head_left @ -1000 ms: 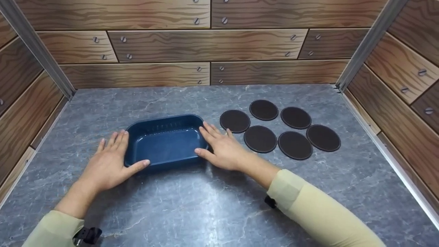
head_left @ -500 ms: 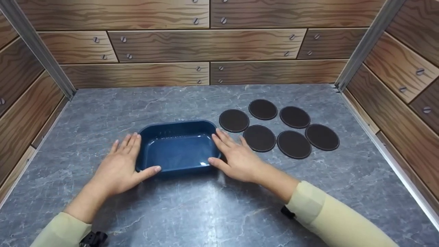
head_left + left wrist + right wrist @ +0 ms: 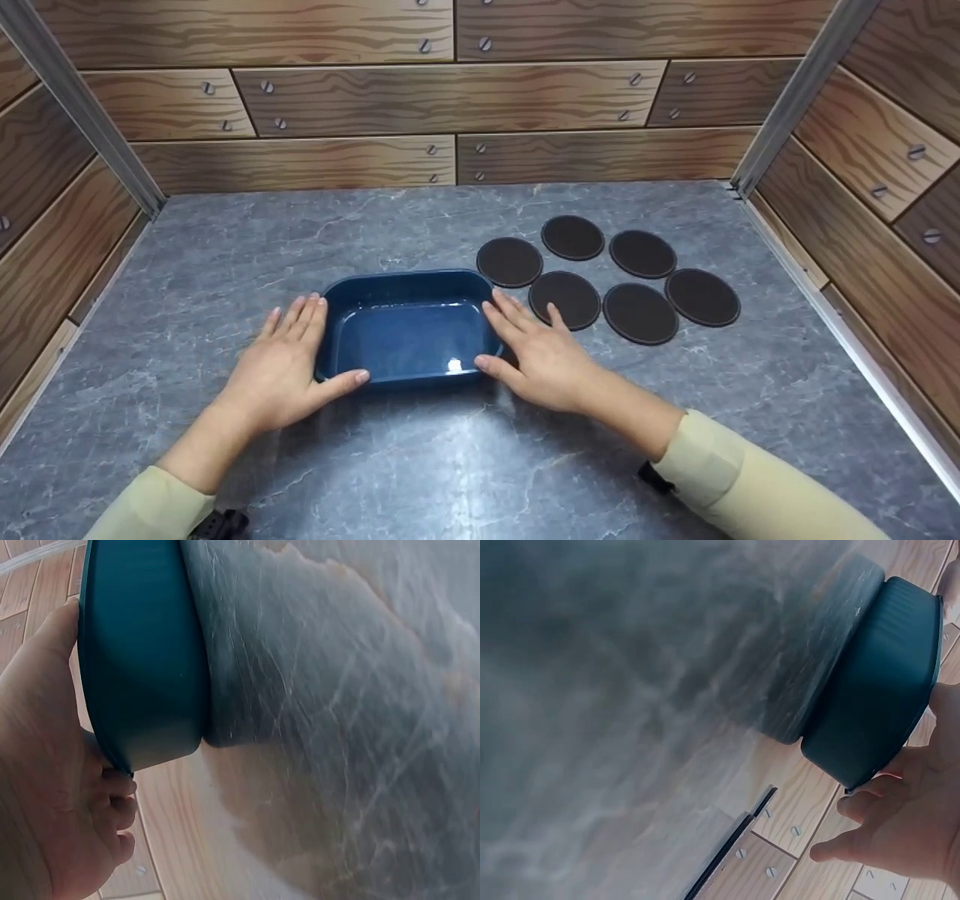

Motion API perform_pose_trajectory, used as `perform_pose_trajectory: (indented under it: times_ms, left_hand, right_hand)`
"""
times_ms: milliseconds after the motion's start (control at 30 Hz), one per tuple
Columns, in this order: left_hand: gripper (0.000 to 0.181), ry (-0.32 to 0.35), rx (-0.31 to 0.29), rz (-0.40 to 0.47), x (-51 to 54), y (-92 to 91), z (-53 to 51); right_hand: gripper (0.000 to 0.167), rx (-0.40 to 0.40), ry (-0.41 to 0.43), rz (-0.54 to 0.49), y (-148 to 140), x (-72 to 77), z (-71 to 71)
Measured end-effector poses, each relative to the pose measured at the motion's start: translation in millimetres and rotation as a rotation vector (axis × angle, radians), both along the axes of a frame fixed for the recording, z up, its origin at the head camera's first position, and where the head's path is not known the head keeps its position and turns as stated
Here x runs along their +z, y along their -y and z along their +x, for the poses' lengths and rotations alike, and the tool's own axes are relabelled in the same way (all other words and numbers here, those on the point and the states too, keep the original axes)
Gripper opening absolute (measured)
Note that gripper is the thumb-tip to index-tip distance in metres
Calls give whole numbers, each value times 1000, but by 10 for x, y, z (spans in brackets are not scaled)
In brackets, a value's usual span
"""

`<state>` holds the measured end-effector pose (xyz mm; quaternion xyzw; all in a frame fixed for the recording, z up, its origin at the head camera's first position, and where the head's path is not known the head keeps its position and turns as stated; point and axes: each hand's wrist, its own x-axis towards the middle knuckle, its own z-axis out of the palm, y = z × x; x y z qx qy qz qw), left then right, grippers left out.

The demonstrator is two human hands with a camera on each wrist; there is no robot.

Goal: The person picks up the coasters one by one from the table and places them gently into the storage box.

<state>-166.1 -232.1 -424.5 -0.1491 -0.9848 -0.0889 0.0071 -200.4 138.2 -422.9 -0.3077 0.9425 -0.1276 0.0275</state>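
A deep blue rectangular dish (image 3: 405, 337) with rounded corners stands upright on the grey marbled table in the head view, its inside bare. My left hand (image 3: 289, 364) lies against its left end, fingers straight along the rim and thumb on the near left corner. At the opposite end my right hand (image 3: 544, 360) touches the rim with extended fingers, thumb at the near right corner. In the left wrist view the dish's side wall (image 3: 146, 652) meets the table. The right wrist view shows the other end of the dish (image 3: 877, 682) beside my fingers.
Several dark round coasters lie flat right of the dish, among them a near-left coaster (image 3: 564, 300) close to my right fingertips and a rightmost coaster (image 3: 703, 298). Wood-patterned walls (image 3: 450, 97) enclose the back and sides of the table (image 3: 420, 480).
The dish has slid rightward and slightly nearer to me, with both hands moving along at its ends. It now sits closer to the coasters, which stay in place.
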Motion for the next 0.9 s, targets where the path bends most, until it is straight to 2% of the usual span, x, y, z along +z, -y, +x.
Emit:
perform_pose_trajectory:
  times_ms: [233,400,567,733,900]
  left_hand:
    - [123,-40,-16,5,5,-99,-13]
    - [126,-81,-19,-9,-15,-163,22]
    - [128,-90,-16,-26,6,-189,45]
    - [127,-92,-5,-2,16,-158,-9]
    - [130,-53,-20,46,-28,-126,-78]
  right_hand:
    - [87,-13,-34,15,-117,30,27]
    - [87,-4,-52,14,-189,22,47]
    - [87,7,-51,12,-237,9,76]
    - [87,1,-40,16,-259,9,89]
    - [87,-2,-37,21,-256,6,98]
